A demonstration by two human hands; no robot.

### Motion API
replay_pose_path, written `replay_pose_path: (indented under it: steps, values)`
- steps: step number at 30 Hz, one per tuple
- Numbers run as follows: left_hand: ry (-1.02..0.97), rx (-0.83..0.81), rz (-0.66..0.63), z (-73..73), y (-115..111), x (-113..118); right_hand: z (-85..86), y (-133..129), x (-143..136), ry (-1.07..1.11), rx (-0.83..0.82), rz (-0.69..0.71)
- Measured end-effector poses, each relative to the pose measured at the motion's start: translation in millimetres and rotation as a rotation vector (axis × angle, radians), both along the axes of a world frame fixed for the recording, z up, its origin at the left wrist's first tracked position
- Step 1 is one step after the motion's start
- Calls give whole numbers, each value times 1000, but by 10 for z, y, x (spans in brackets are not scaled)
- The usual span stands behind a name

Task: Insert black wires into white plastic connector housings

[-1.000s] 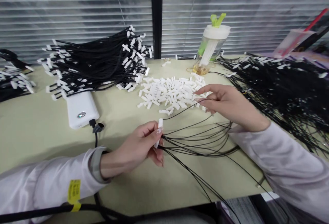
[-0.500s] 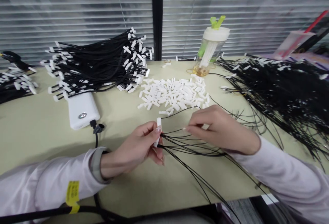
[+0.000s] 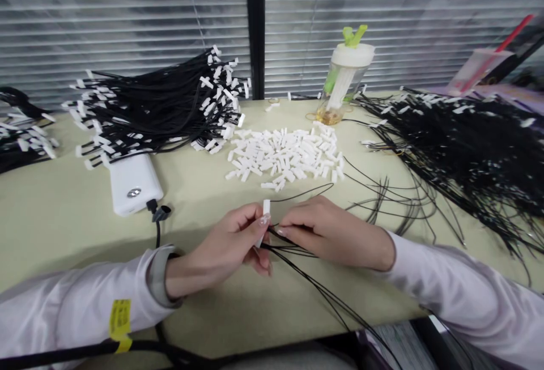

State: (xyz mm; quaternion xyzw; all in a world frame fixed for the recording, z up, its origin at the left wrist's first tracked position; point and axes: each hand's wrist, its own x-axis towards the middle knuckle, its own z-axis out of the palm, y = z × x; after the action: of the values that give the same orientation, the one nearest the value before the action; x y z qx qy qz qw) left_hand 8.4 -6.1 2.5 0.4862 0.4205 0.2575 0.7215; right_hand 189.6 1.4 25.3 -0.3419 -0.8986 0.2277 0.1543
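Two hands are at work over one worktop [image 3: 199,186]. The left hand [image 3: 232,241] pinches one white connector [image 3: 266,207] between thumb and fingers, so that it stands slightly tilted at the fingertips. The right hand [image 3: 332,231] is just beside it, thumb and forefinger pressed together on black wires [image 3: 323,289] at the connector's right side (how many they grip is hidden). Below the right hand, several more wires trail down toward the near edge, while one makes a loop past its knuckles.

Beyond both hands lies one pile of loose connectors [image 3: 284,154], too many and too overlapped to count. Farther off, beyond the right hand, stands one lidded bottle [image 3: 346,84] with a green top.

On the left hand's far side are two bundles of black cables with white ends: one large bundle [image 3: 157,101] and, farther to its left, one smaller bundle [image 3: 25,140], partly out of view. Between the large bundle and the left hand's sleeve [image 3: 97,285] rests one white power bank [image 3: 135,180] with one black plug in it. Right of the right hand spreads one wire heap [image 3: 476,152]; behind this stands one translucent cup [image 3: 480,69] with one red straw.
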Motion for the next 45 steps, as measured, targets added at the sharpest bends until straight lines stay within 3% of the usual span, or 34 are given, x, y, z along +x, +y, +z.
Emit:
replay_pose_path:
  steps: [11, 17, 21, 23, 26, 28, 30, 34, 36, 40, 45]
  values:
    - [38, 5, -30, -22, 12, 0, -35, -20, -29, -58, 67, -18]
    - [86, 31, -79, 0, 15, 6, -77, -37, -45, -156, 109, -135]
    - [67, -8, -48, -2, 18, 3, 38, -11, 35, -227, 201, -166]
    - [19, -33, -20, -15, 23, 0, 153, 18, 154, -237, 292, -292]
    - [-22, -58, 6, -30, 31, 1, 305, 95, 421, -174, 499, -671]
    - [-11, -71, 12, -30, 34, 4, 355, 170, 612, -1, 552, -844]
    - [0, -82, 15, -27, 35, 8, 371, 256, 768, 283, 474, -914]
    - [6, -78, 8, -32, 28, 3, 402, 399, 910, 952, 286, -850]
    - [4, -70, -4, -35, 23, -3, 435, 429, 905, 1113, 247, -861]
    - [15, -68, -22, -34, 19, -7, 449, 371, 780, 1080, 142, -881]
    - [30, -64, -32, -42, 22, -9, 295, 155, 462, 674, 12, -594]
